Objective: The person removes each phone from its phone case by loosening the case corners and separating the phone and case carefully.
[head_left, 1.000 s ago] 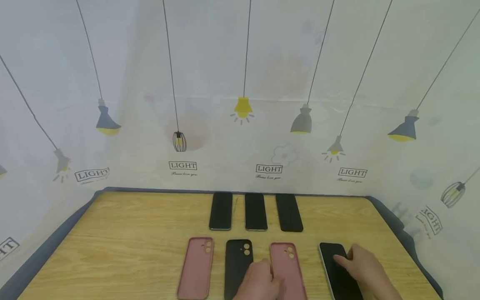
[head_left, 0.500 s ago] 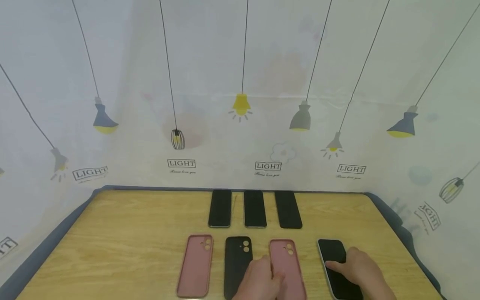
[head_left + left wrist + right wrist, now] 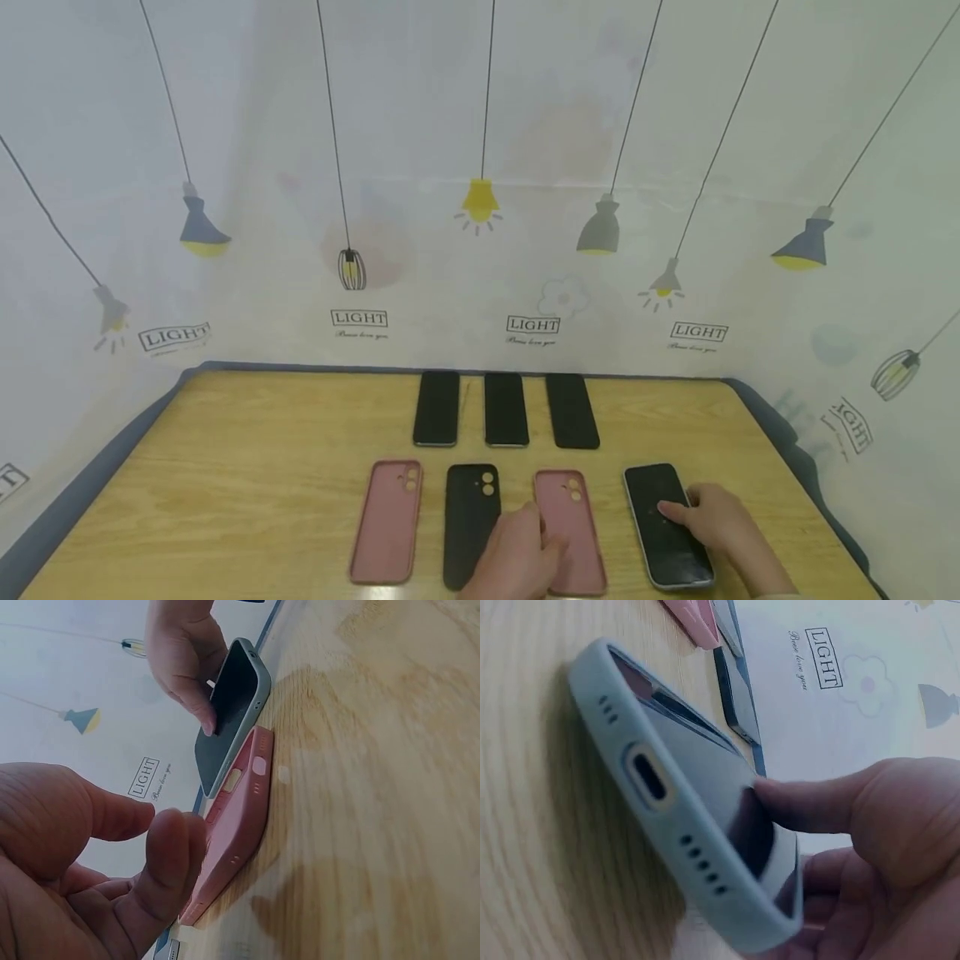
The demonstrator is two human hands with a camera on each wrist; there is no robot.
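My right hand (image 3: pixel 723 525) grips a phone (image 3: pixel 652 483) in a pale blue-grey case (image 3: pixel 667 817) at the table's right. Its thumb lies on the dark screen and the other fingers reach round the right side. The near end looks raised off the table in the right wrist view. My left hand (image 3: pixel 510 554) hovers between a black phone case (image 3: pixel 468 504) and a pink phone case (image 3: pixel 573 504), fingers loosely bent. In the left wrist view its thumb and forefinger come close with nothing seen between them; whether it touches the pink case, I cannot tell.
Another pink phone case (image 3: pixel 386 521) lies left of the black one. Along the wooden table's (image 3: pixel 247 483) back edge lie three dark phones: left (image 3: pixel 437 408), middle (image 3: pixel 506 408) and right (image 3: pixel 572 410). A white curtain (image 3: pixel 420 125) printed with lamps hangs round the table.
The cased phone has shifted slightly left, and its near end now shows. My right thumb has moved across the screen. The left hand stays nearly in place; the whole view has drifted a little.
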